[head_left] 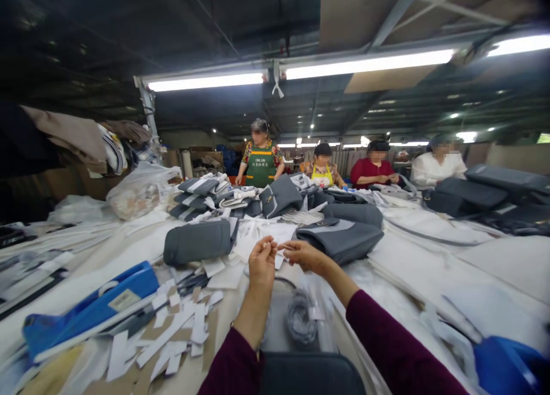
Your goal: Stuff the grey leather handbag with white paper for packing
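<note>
My left hand [263, 260] is raised over the middle of the table, its fingers pinched together on something small and pale that I cannot make out. Close on its right, my right hand [303, 255] has thumb and fingertips drawn together at the left fingertips; what they hold, if anything, is too small to tell. Behind the hands lie a dark grey rolled bag piece [197, 242] on the left and a dark grey bag [344, 237] on the right. Below the wrists are a coil of grey cord [301, 318] and a dark padded piece [311, 375].
White and brown paper strips [172, 332] lie scattered front left, beside a blue plastic holder [92, 309]. Grey bags [281, 196] are heaped at the back. Another blue object [509, 360] stands front right. Several people work across the table, one in a green apron [260, 166].
</note>
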Action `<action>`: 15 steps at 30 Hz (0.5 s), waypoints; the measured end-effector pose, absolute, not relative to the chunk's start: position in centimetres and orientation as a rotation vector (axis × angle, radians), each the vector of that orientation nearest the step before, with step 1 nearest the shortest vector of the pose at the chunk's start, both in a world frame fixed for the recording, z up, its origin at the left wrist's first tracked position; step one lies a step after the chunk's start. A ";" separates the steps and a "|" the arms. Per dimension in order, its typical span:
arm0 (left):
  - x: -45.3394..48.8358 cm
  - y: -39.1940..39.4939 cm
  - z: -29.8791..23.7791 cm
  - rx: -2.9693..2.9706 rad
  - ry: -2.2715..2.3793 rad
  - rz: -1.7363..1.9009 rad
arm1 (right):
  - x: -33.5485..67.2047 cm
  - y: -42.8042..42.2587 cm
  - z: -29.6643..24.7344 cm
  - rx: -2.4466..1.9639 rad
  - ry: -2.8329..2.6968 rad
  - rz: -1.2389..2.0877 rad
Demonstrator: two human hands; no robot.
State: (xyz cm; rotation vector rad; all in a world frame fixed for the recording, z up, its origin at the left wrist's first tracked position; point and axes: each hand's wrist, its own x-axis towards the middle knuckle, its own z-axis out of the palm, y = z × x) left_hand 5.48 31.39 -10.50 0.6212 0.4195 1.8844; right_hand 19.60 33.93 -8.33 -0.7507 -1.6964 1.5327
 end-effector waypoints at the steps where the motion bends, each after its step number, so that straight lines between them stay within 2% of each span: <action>1: 5.4 31.5 -10.6 0.615 0.412 1.887 | 20.1 34.1 -8.2 -0.774 -1.667 1.523; 9: 5.9 31.9 -11.2 0.787 0.644 1.863 | 22.6 35.4 -8.8 -0.785 -1.410 1.564; 13: 6.3 30.9 -10.7 1.229 1.237 1.889 | 22.9 35.5 -8.6 -0.929 -1.404 1.436; 15: 6.4 30.1 -10.6 1.382 1.529 1.761 | 22.8 35.7 -8.8 -1.034 -1.408 1.347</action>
